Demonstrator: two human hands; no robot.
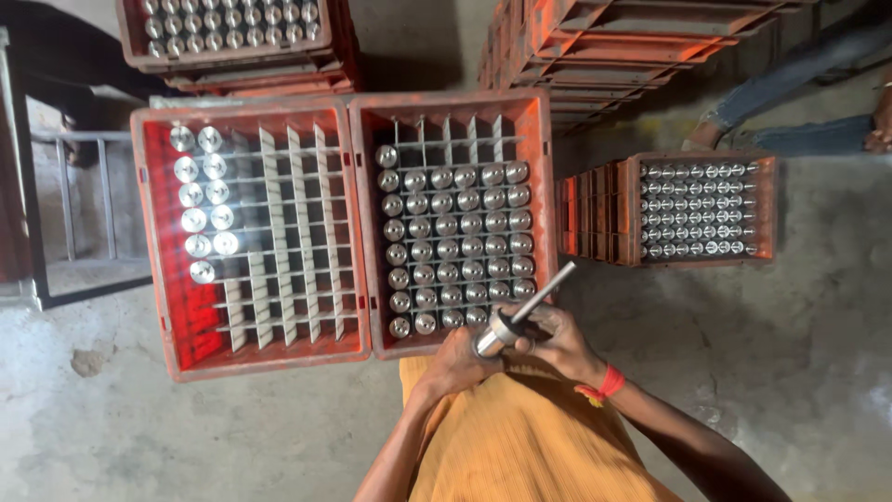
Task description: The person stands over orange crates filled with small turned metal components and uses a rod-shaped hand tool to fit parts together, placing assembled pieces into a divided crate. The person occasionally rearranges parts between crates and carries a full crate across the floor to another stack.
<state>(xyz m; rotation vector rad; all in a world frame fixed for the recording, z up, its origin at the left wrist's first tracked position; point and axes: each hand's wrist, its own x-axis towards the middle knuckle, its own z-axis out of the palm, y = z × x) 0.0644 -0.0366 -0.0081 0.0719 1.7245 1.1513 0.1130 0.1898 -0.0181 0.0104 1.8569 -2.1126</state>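
Hands at work over two red crates on a concrete floor: left hand (457, 361) and right hand (556, 339) both hold a steel shaft part (520, 314), grip closed round its thick end, thin rod angled up-right. Right crate (544, 186) is nearly full of metal cylinders; left crate (153, 242) has approx. two columns filled. More stacked crates (632, 37) behind.

No labels, signs or screens in view. Only packaging: red plastic crates with grid dividers. Two side by side at centre, left crate (251, 237) mostly vacant, right crate (455, 218) nearly full. Smaller full crate (697, 206) at right; stacked crates (604, 46) behind (contents unclear).
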